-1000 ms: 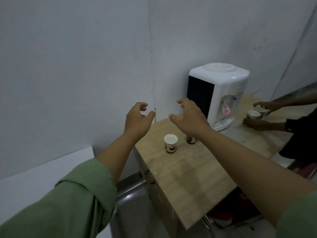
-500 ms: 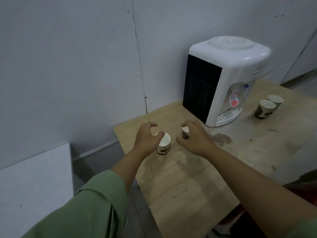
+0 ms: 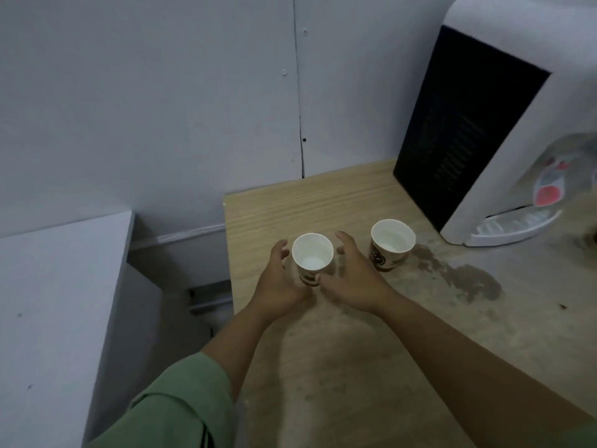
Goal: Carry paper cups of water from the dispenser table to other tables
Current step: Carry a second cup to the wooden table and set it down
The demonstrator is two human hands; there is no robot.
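Observation:
Two white paper cups with dark printed bands stand on the wooden dispenser table (image 3: 355, 383). The left cup (image 3: 312, 253) and the right cup (image 3: 392, 242) both hold a little water. My left hand (image 3: 281, 286) curves around the left side of the left cup, fingers spread, close to its wall. On that cup's right side my right hand (image 3: 352, 282) is cupped in the gap between the two cups, with its thumb at the cup's base. Neither hand has clearly closed on the cup.
The white water dispenser (image 3: 549, 43) with its black side grille stands at the back right, its drip tray (image 3: 513, 227) facing right. A wet patch (image 3: 468, 279) darkens the tabletop. A white surface (image 3: 58, 302) lies lower left, across a gap. The grey wall is behind.
I have come closer to the table. My hands dropped from mid-air to the cups, and my right hand shifted from the right cup to the right side of the left cup.

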